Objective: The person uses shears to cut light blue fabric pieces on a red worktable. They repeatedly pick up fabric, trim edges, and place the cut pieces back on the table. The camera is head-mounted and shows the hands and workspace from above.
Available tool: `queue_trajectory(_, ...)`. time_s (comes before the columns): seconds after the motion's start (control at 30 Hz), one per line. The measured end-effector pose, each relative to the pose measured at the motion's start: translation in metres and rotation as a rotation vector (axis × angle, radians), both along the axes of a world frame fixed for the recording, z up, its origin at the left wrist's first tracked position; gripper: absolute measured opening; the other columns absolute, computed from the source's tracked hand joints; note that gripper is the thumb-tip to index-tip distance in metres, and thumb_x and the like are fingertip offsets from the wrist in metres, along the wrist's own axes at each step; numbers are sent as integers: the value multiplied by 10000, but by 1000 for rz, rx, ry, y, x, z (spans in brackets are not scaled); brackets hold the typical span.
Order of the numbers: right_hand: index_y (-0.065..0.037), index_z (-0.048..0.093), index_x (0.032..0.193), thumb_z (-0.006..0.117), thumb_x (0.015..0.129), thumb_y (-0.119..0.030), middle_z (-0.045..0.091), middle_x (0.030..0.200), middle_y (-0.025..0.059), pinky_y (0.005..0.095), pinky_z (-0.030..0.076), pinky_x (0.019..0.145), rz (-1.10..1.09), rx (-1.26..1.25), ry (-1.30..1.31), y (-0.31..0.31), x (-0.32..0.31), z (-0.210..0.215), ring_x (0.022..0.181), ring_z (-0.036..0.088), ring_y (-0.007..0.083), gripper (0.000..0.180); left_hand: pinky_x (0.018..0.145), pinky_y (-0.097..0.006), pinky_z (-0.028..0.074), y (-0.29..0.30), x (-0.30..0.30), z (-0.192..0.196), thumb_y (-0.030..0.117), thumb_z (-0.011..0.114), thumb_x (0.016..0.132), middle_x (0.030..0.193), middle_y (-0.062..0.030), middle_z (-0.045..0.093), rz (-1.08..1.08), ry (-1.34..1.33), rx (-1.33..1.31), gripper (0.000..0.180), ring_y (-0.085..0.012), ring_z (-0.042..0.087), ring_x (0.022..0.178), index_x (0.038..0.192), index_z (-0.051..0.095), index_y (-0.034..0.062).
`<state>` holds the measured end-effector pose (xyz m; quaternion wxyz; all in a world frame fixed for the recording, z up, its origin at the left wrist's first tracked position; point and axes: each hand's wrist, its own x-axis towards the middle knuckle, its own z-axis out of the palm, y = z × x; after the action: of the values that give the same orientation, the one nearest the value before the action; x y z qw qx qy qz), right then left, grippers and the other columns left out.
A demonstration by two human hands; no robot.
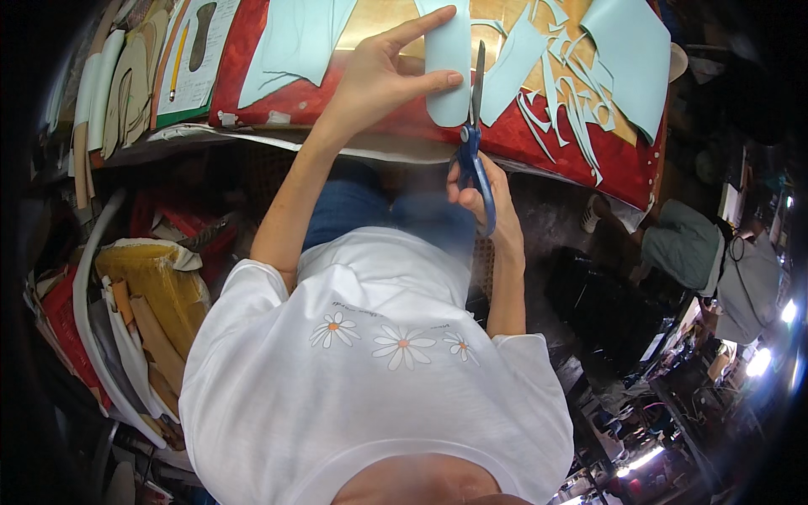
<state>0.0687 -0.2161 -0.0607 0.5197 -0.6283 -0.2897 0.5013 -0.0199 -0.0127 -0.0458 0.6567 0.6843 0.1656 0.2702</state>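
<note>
My left hand (391,71) holds a pale blue strip-shaped piece (447,63) with a rounded lower end. Its thumb and index finger lie across the front, and the other fingers are partly hidden behind the piece. In my right hand (492,189) are blue-handled scissors (476,135), with the blades pointing away from me. The blades look nearly together, just along the right side of the held piece. Another pale blue cut piece (512,63) lies to the right of the scissors. Thin pale blue offcuts (566,93) are scattered beyond it.
The red table (295,109) carries larger pale blue sheets (295,42) on the left and another sheet (629,63) on the right. At far left are a paper-covered clipboard (189,63), a pencil (178,63) and leaning material strips (135,84). A stuffed yellow bag (160,286) sits below.
</note>
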Motion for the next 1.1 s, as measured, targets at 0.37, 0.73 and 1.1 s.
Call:
queue_trajectory(0.37, -58, 530, 814, 808, 651, -457, 501, 685, -24, 216, 383, 559, -7, 3, 16, -4, 4, -6, 616, 478, 68, 513, 744, -279, 554, -9, -2, 4, 56, 737, 750, 894, -122, 674, -8, -18, -83, 661, -161, 676, 810, 1344, 449, 80)
queue_trajectory(0.73, -85, 528, 746, 795, 731, -236, 498, 596, -43, 183, 323, 447, -115, 2, 99, -3, -8, -1, 510, 456, 34, 307, 804, -272, 540, 3, 3, 7, 70, 693, 804, 1119, -96, 633, 120, -30, 20, 492, -138, 663, 816, 1268, 531, 66)
queue_trajectory(1.1, -23, 552, 877, 718, 625, -657, 518, 670, 26, 229, 409, 546, -112, 130, -66, 10, -4, -7, 580, 521, 97, 703, 784, -279, 558, -7, -5, 11, 32, 711, 772, 995, -113, 671, 6, -45, -19, 515, -153, 669, 834, 1255, 535, 42)
